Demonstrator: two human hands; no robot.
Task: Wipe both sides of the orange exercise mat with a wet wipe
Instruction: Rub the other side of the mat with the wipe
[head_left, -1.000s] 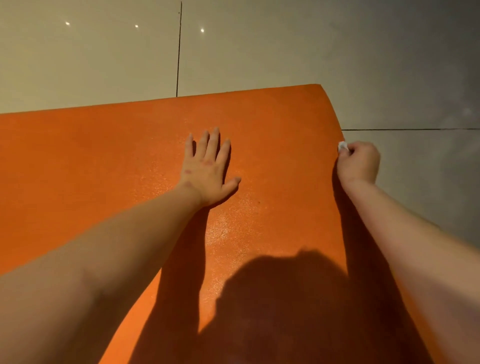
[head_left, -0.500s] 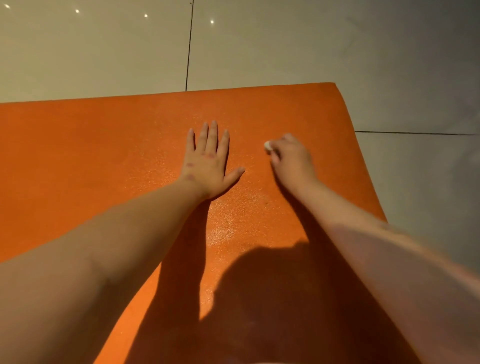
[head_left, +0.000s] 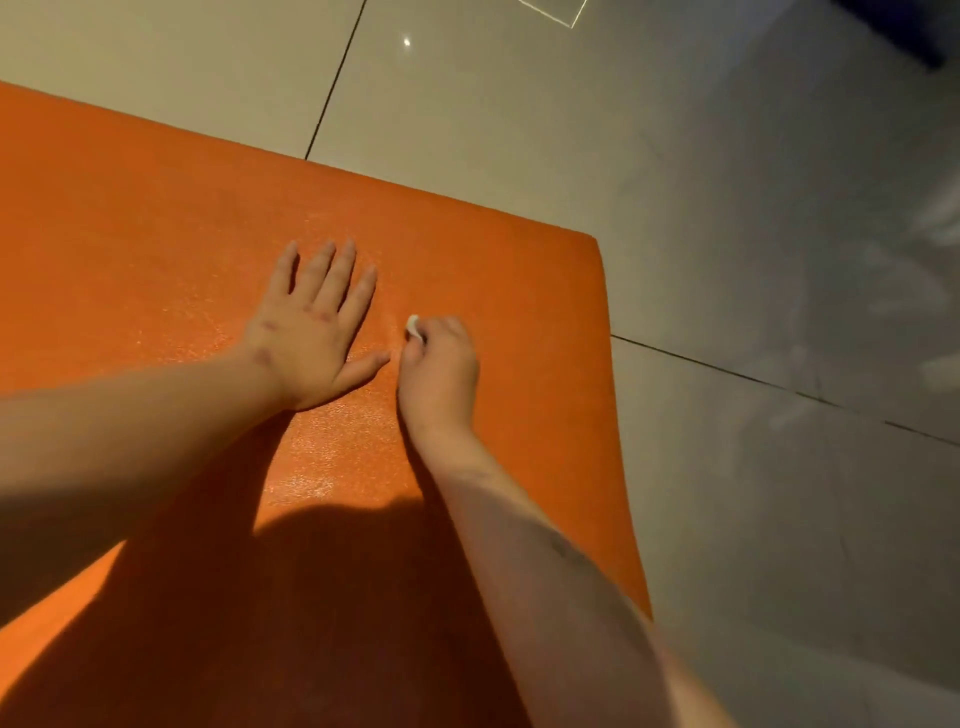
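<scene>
The orange exercise mat is lying flat on the pale floor tiles, filling the left and lower part of the view. Only its far right corner is showing. The left hand is resting palm down on the mat, its fingers straight and slightly spread, apparently pinning the mat in place. Just beside its thumb, the right hand is pressing down with its fingers curled round a small wadded wet wipe, a white bit of which is peeking out at the fingertips. The surface around and below the hands is glinting, which may be dampness from wiping or only the mat's texture catching the light. The person seems to be working on the upward face near this corner. The pictures are not showing how much of this face is done, nor whether the underside has been wiped. One edge is running from the corner off to the left and the other is coming down toward the person. Both are leaving the view, so the mat's long axis cannot be told.
</scene>
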